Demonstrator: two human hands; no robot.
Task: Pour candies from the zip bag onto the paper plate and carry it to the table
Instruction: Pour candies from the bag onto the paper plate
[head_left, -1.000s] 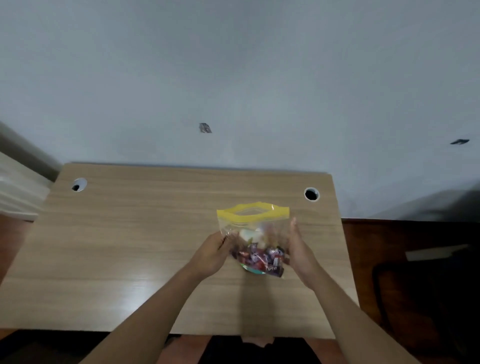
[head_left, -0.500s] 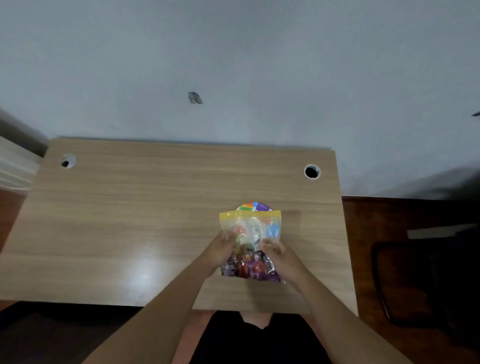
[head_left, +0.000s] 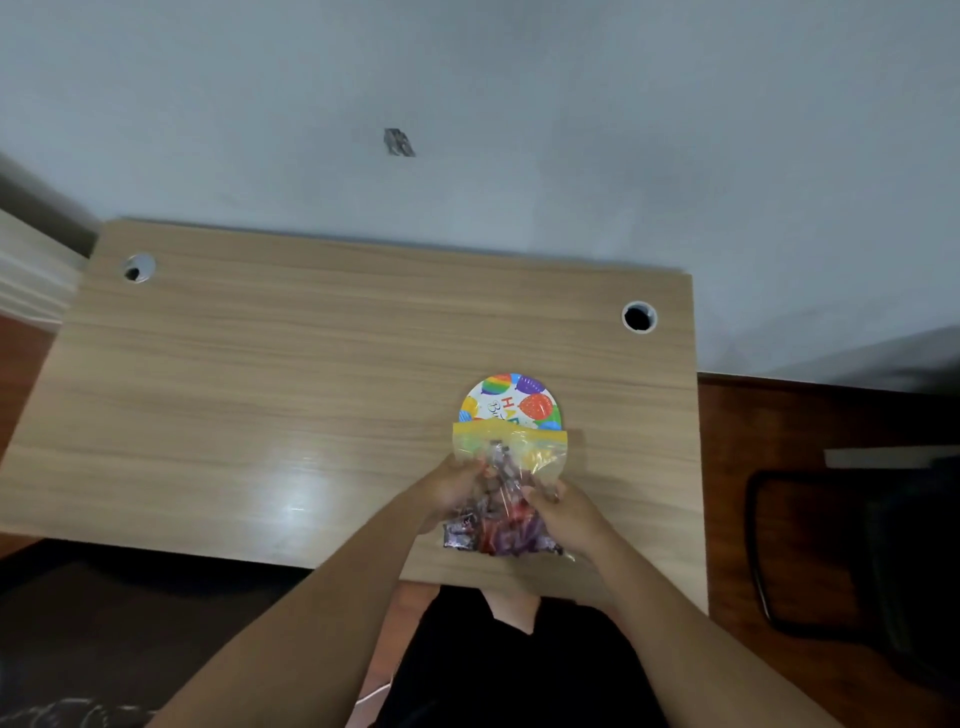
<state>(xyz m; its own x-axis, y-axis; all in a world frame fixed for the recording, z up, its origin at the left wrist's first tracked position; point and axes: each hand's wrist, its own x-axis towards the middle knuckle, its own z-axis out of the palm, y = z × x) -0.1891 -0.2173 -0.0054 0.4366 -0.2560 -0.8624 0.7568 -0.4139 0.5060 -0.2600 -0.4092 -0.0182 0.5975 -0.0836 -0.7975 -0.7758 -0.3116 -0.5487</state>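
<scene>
Zip bag (head_left: 511, 457): clear plastic with a yellow zip strip along its far edge, lying tilted over the near half of the paper plate (head_left: 511, 400), strip end farthest from the person. Candies (head_left: 493, 530): wrapped, mostly purple, red and silver, bunched in the near end of the bag, a few showing farther up toward the strip; whether the strip is parted cannot be told. Paper plate: round, printed with coloured balloons and lettering, flat on the bench (head_left: 311, 389), right of centre; only its far half shows past the bag. Left hand (head_left: 449, 491): fingers closed on the left side of the bag, at mid-height. Right hand (head_left: 563, 514): fingers closed on the right side of the bag, pinching the plastic just above the candies. Both forearms bare, reaching in from the near edge. Bench: light wood-grain top, set against a pale wall (head_left: 467, 104); one round cable hole (head_left: 639, 317) at the far right corner, another (head_left: 137, 267) at the far left. Wall: one small dark mark (head_left: 399, 142) above the bench. Floor (head_left: 805, 415): dark reddish wood, right of the bench, with a dark chair (head_left: 857, 561) standing on it.
</scene>
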